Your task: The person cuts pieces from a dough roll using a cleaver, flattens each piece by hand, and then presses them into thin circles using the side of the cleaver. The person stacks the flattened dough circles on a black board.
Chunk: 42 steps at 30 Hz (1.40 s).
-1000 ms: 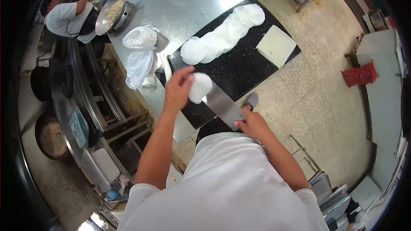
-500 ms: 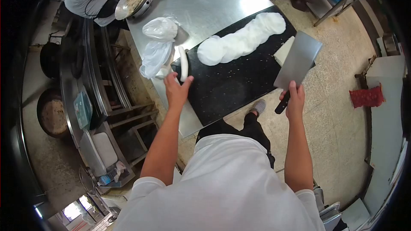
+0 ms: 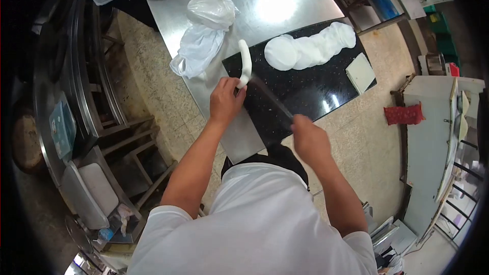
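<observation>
White cylindrical dough roll [image 3: 245, 58], laid across the far left corner of a glossy black slab [image 3: 310, 91], its near end grasped by the fingers of the left hand [image 3: 225, 100], blurred grey steel cleaver [image 3: 272, 97] clasped by the fingers of the right hand [image 3: 311, 140].

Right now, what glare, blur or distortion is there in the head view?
Head view: bright glare on the steel table, small reflections on the black board; cleaver in the right hand smeared, probably by motion; white dough roll clearer; fisheye bowing toward the edges, black corners.
</observation>
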Each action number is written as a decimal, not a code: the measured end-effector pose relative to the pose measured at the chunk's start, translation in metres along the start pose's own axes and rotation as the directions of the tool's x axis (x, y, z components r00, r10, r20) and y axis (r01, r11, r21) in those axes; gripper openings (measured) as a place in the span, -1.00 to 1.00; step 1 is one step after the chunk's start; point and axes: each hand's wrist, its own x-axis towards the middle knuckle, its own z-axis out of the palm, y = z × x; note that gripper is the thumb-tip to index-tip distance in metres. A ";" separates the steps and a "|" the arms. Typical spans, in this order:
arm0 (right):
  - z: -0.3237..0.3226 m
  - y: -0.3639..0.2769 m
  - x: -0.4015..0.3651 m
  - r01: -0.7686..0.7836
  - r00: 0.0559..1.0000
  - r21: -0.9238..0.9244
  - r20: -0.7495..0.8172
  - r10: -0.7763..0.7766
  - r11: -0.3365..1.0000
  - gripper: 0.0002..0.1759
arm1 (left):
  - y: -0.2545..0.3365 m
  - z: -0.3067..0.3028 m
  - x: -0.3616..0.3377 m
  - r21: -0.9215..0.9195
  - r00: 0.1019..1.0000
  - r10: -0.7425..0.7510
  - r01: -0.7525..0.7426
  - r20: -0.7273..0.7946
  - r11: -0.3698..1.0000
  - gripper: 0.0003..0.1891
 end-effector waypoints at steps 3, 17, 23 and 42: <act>0.009 -0.023 0.025 -0.006 0.983 -0.070 0.181 0.019 0.998 -0.85 | -0.001 -0.005 -0.003 -0.028 0.998 0.009 -0.007 0.069 1.000 -0.77; 0.020 0.075 -0.127 -0.441 0.897 0.429 0.232 0.376 0.788 -0.79 | 0.058 0.007 -0.031 0.110 0.799 0.335 -0.441 0.499 0.891 -0.79; -0.029 0.116 -0.174 -0.491 0.772 0.689 0.061 0.632 0.533 -0.77 | 0.110 0.094 -0.026 0.125 0.605 0.442 -0.670 0.662 0.731 -0.43; 0.042 0.151 -0.099 -0.591 0.768 0.597 0.211 0.605 0.542 -0.63 | 0.142 0.119 0.000 0.046 0.617 0.411 -0.589 0.671 0.807 -0.27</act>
